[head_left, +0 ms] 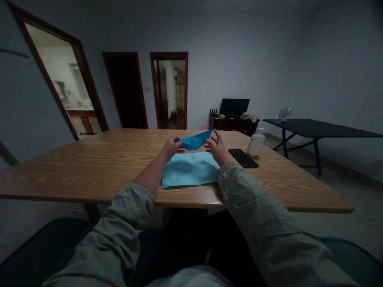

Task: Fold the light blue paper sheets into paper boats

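A folded blue paper boat (195, 141) is held up above the table, its pointed right end tilted upward. Its left end is pinched in my left hand (172, 146). On the other side, my right hand (218, 147) has its thumb at the boat's right part, with the fingers curved up near the tip. Below them a creased light blue sheet of paper (190, 170) lies flat on the wooden table (119, 159). The sheet's right edge is partly hidden by my right wrist and sleeve.
A black phone (243, 158) lies right of the sheet, with a white bottle (256, 143) standing just behind it. Farther off are a black table (326, 128) at the right, a television (235, 107) on a cabinet, and doorways along the walls.
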Available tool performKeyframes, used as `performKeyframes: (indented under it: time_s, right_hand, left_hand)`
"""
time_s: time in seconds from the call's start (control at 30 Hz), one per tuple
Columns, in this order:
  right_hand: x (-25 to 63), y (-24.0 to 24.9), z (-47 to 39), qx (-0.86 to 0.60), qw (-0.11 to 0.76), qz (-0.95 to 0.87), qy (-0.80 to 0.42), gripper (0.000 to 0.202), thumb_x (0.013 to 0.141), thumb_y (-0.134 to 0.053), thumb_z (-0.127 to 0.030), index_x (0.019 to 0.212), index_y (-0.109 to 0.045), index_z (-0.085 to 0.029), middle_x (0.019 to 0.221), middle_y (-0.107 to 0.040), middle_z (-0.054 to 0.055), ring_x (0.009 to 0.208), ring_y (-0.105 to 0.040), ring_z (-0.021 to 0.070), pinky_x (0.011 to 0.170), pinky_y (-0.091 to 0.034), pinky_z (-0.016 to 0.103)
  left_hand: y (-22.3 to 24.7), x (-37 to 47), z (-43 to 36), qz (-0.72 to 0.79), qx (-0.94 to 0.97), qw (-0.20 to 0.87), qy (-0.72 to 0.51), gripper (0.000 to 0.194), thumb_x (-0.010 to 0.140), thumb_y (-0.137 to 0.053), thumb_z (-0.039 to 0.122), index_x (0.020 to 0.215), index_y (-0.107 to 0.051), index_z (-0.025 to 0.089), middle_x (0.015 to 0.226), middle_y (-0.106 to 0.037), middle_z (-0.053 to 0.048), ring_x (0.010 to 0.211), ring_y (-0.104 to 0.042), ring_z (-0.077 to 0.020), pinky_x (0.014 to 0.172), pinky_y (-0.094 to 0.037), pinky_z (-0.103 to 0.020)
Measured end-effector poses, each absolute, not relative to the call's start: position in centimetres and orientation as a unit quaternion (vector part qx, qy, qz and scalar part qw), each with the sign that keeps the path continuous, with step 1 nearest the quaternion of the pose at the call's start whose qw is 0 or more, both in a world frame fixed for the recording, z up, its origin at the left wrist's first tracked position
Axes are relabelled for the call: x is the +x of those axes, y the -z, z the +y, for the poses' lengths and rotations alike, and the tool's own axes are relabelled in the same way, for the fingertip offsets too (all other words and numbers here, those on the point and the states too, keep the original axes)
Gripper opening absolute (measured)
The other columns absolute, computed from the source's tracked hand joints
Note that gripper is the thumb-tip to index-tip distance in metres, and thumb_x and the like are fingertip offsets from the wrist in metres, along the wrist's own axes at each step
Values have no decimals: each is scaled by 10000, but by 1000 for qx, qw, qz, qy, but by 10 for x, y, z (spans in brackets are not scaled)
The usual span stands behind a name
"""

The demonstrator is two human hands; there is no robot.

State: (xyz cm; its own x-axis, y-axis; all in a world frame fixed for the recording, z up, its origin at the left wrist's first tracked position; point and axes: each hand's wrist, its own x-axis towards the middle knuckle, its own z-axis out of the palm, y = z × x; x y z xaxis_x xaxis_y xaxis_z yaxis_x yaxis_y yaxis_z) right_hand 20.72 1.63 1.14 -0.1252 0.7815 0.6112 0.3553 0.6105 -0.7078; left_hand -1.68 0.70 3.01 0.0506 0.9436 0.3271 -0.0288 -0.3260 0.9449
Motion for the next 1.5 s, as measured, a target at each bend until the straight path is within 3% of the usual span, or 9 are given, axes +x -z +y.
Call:
performKeyframes:
  time_s: [0.1,0.23,0.5,0.6,0.77,0.9,1.17,1.3,1.5]
  right_hand:
    - [208,-3,18,-371,575,-661,-307,702,809,-568,-521,1429,-318,-303,1151,-624,89,755,-636,167,608,-552,294]
    - [200,0,20,-365,608,-631,-315,666,735,-657,-523,1300,-478,-218,1013,-665,70,742,-627,160,601,-552,277]
    - [188,-3,15,-362,649,-549,-383,490,681,-704,-507,1019,-619,-163,804,-662,21,677,-610,140,599,-542,266]
    - [189,-5,14,-352,658,-517,-420,437,680,-701,-521,913,-622,-159,756,-644,5,648,-593,127,583,-528,255]
    - [188,-8,10,-323,668,-479,-469,425,690,-715,-488,956,-613,-173,794,-653,-2,651,-593,117,569,-514,242]
    - [185,-8,7,-327,641,-501,-480,365,695,-728,-439,905,-626,-159,741,-634,-10,630,-587,113,580,-527,246]
    - [183,-2,1,-402,508,-599,-470,236,838,-602,-408,948,-594,-199,745,-629,-5,588,-610,109,526,-512,215]
    - [184,-3,-2,-402,508,-620,-443,208,859,-587,-380,907,-596,-178,705,-613,-2,586,-614,115,503,-501,207]
    - [188,-4,0,-389,551,-576,-461,227,819,-652,-379,848,-643,-153,709,-654,22,585,-617,113,542,-525,225]
  left_hand:
    - [-29,-11,3,379,550,460,-585,410,695,-617,171,1077,-475,222,873,-622,-20,655,-642,-142,700,-559,-388]
    - [-26,4,-2,355,526,494,-594,735,743,-652,211,1375,-291,312,1105,-636,-73,735,-663,-154,753,-541,-391]
    - [-14,12,4,324,539,540,-559,536,786,-670,395,1251,-498,191,980,-653,-71,782,-645,-158,742,-512,-306]
    - [-13,10,3,323,524,584,-529,555,806,-582,576,1241,-533,236,1007,-657,-68,781,-663,-180,693,-503,-292]
    - [-13,13,-7,337,519,641,-454,733,752,-524,731,1361,-415,338,1104,-639,-81,735,-700,-241,617,-502,-320]
    - [-11,15,-5,355,528,601,-484,712,729,-582,714,1285,-477,282,948,-653,-53,625,-667,-186,551,-487,-279]
    - [-6,13,1,339,529,555,-544,620,660,-699,657,1013,-612,154,812,-647,-39,685,-627,-145,598,-522,-257]
    - [-5,13,3,326,549,538,-550,584,631,-735,632,874,-632,111,719,-631,-31,615,-604,-123,614,-528,-264]
    - [-8,13,-1,311,559,531,-556,573,584,-844,443,1009,-672,98,904,-701,-83,762,-664,-168,765,-543,-323]
